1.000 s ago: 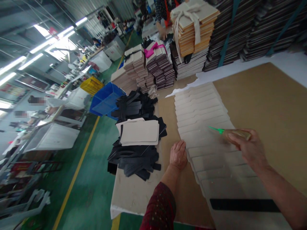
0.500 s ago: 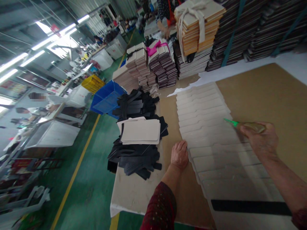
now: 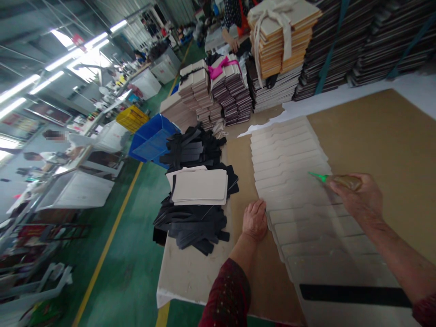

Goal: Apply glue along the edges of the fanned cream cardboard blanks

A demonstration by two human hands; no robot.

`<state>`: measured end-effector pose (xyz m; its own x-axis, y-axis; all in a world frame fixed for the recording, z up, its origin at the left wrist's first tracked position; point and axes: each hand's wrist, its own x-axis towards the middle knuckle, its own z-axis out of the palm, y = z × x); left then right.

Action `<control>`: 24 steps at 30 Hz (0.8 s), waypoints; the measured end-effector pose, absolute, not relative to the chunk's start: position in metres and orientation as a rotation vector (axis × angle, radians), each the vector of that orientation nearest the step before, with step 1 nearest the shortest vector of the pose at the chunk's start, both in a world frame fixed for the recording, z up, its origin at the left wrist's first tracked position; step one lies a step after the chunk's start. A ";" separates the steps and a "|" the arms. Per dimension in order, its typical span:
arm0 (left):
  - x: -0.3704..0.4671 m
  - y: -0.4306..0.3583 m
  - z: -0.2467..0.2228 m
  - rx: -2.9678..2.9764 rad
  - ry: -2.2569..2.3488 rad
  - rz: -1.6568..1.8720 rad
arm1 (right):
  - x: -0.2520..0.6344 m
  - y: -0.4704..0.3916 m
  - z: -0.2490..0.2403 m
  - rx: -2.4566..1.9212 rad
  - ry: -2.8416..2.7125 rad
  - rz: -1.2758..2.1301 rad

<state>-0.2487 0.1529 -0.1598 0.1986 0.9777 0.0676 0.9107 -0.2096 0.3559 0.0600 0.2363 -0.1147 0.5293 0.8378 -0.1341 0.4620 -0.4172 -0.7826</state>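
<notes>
Overlapping pale boards (image 3: 289,170) lie in a long fanned row on a brown sheet. My right hand (image 3: 363,197) is wrapped round a squeeze bottle (image 3: 347,181) with brownish contents, which looks like a glue bottle. Its thin green nozzle (image 3: 317,176) points left, over the boards; whether the tip touches them I cannot tell. Flat against the row's left edge rests my left hand (image 3: 255,220), fingers laid out and nothing in them. A black strip (image 3: 354,294) lies across the nearest board.
Black strips (image 3: 197,227) are heaped left of my left hand, with white boards (image 3: 200,186) on top. Tied stacks (image 3: 231,91) stand along the back, beside a blue crate (image 3: 151,138). Beyond the table edge runs green floor (image 3: 126,245). Another person's hand (image 3: 234,44) shows far back.
My right hand has moved left with the bottle, taking the green nozzle further over the boards. My left hand stays where it was.
</notes>
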 end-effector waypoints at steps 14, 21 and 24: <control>-0.247 0.153 -0.158 2.228 1.807 0.418 | 0.025 0.239 -0.117 -2.021 -1.203 0.770; -0.246 0.152 -0.156 2.226 1.808 0.389 | 0.007 0.240 -0.111 -2.001 -1.297 0.795; -0.247 0.152 -0.156 2.228 1.806 0.385 | -0.002 0.239 -0.111 -1.976 -1.341 0.802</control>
